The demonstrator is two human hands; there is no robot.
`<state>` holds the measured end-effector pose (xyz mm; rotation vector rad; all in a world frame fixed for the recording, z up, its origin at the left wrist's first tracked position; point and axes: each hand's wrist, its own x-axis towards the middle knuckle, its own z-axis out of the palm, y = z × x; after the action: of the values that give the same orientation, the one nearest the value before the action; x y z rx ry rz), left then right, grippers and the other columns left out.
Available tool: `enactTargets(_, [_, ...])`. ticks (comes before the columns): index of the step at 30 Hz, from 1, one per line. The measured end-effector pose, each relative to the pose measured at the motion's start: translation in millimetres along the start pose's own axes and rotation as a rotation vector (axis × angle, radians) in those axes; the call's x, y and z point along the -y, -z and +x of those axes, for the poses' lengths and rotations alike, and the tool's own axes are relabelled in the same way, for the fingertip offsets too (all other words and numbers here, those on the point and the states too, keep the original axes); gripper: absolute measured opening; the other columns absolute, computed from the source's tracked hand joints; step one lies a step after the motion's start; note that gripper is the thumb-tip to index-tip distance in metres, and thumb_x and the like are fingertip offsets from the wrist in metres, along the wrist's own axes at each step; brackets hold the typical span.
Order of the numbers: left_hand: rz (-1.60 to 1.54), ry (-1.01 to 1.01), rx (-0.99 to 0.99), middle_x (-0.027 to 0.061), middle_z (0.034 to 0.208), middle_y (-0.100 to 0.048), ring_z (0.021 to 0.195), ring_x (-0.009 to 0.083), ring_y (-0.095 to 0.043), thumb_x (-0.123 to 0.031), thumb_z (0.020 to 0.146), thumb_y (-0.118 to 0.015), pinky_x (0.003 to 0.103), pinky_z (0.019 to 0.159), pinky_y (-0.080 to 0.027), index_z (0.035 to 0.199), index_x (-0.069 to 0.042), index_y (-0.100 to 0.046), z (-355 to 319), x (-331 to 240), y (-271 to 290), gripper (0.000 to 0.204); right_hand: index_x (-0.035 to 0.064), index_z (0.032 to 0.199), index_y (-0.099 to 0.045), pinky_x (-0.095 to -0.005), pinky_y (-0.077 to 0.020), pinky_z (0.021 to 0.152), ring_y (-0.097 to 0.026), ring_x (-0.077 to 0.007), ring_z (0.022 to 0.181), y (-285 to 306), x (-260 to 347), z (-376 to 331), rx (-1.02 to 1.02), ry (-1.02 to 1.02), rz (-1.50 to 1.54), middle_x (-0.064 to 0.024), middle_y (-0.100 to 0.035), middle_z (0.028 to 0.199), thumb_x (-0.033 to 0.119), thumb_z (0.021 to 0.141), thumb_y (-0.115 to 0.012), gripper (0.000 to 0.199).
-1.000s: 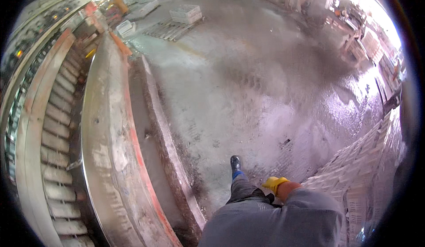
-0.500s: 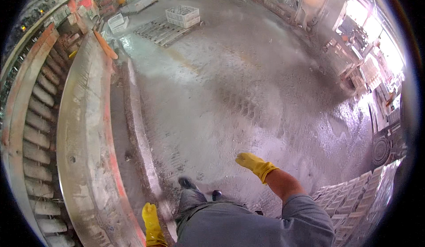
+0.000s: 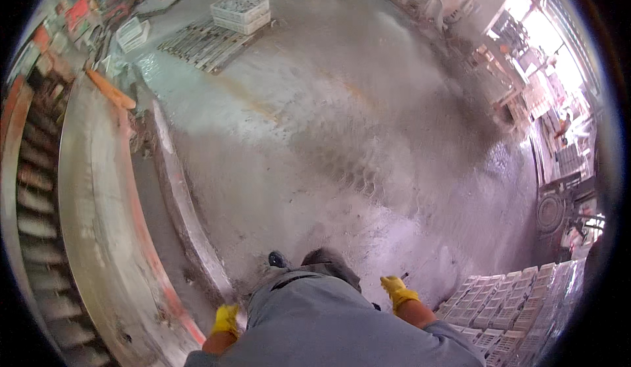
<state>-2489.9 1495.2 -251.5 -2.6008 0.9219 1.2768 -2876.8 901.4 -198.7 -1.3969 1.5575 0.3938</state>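
Observation:
I walk over a wet grey floor (image 3: pixel 302 170) with both arms low at my sides. My left hand (image 3: pixel 225 319), in a yellow rubber glove, hangs between my body and a long grey beam-like edge of a machine; its fingers are blurred and partly hidden. On the other side, my right hand (image 3: pixel 399 292) wears the same kind of glove, its fingers curled. A small dark stick-like piece (image 3: pixel 405 275) shows at its fingertips; whether it is held or lies behind, I cannot tell. Stacked white crates (image 3: pixel 503 304) are the nearest things to that hand.
Along the left runs a roller conveyor (image 3: pixel 39 229) beside the long grey edge (image 3: pixel 98 203). Far left, a white crate (image 3: pixel 242 22) filled with grey pieces sits on a wooden pallet (image 3: pixel 197 48). A low kerb (image 3: pixel 181 199) follows the machine. A wheel (image 3: pixel 551 210) stands at right.
My body has moved forward and turned slightly right. The right hand has swung down and back toward my side. The left hand stays low beside me.

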Motion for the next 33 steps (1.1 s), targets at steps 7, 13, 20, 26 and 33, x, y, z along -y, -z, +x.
enactTargets(7, [-0.27,0.272,-0.538,0.0257,0.117,-0.07,0.111,0.0445,-0.066,-0.052,0.093,-0.06,0.053,0.096,-0.051,0.118,-0.003,-0.072,261.7,18.4,335.5,0.056,0.0045,0.101,-0.072,-0.0408,-0.0497,0.067,-0.065,-0.0232,0.076,-78.8,51.5,38.5,0.149,-0.222,-0.103,-0.009,-0.07,0.084,0.04,0.097,-0.068,0.036])
enactTargets(13, [-0.719,-0.067,-0.788,0.0206,0.124,-0.072,0.116,0.0349,-0.068,-0.036,0.092,-0.077,0.044,0.102,-0.052,0.123,-0.001,-0.07,370.3,-87.3,509.1,0.048,0.0009,0.107,-0.073,-0.0433,-0.0529,0.081,-0.067,-0.0244,0.09,-20.2,283.9,213.1,0.205,-0.257,-0.269,-0.0124,-0.073,0.095,0.045,0.093,-0.071,0.046])
enactTargets(20, [-0.628,-0.082,-0.751,0.0226,0.115,-0.073,0.107,0.0407,-0.069,-0.039,0.092,-0.074,0.049,0.095,-0.052,0.119,-0.001,-0.071,428.7,-150.7,594.2,0.047,-0.0018,0.13,-0.067,-0.0365,-0.0504,0.092,-0.064,-0.0197,0.106,93.4,760.1,289.7,-0.108,0.509,0.03,-0.0111,-0.072,0.115,0.042,0.1,-0.062,0.053])
enactTargets(26, [-0.489,0.113,0.029,0.0231,0.109,-0.073,0.105,0.0397,-0.07,-0.039,0.097,-0.063,0.049,0.093,-0.054,0.116,-0.006,-0.073,492.3,-66.2,516.0,0.039,0.0013,0.134,-0.066,-0.0313,-0.0496,0.093,-0.061,-0.0144,0.108,94.2,981.1,338.9,0.137,0.743,0.52,-0.0024,-0.067,0.121,0.032,0.105,-0.062,0.042])
enactTargets(33, [-0.599,0.259,0.111,0.026,0.123,-0.069,0.12,0.0423,-0.064,-0.05,0.099,-0.056,0.049,0.103,-0.049,0.126,-0.008,-0.071,629.4,-45.9,626.5,0.052,0.0075,0.145,-0.057,-0.0397,-0.0424,0.111,-0.054,-0.0258,0.134,99.2,811.3,492.8,0.266,0.746,-0.625,-0.011,-0.061,0.142,0.032,0.104,-0.057,0.047])
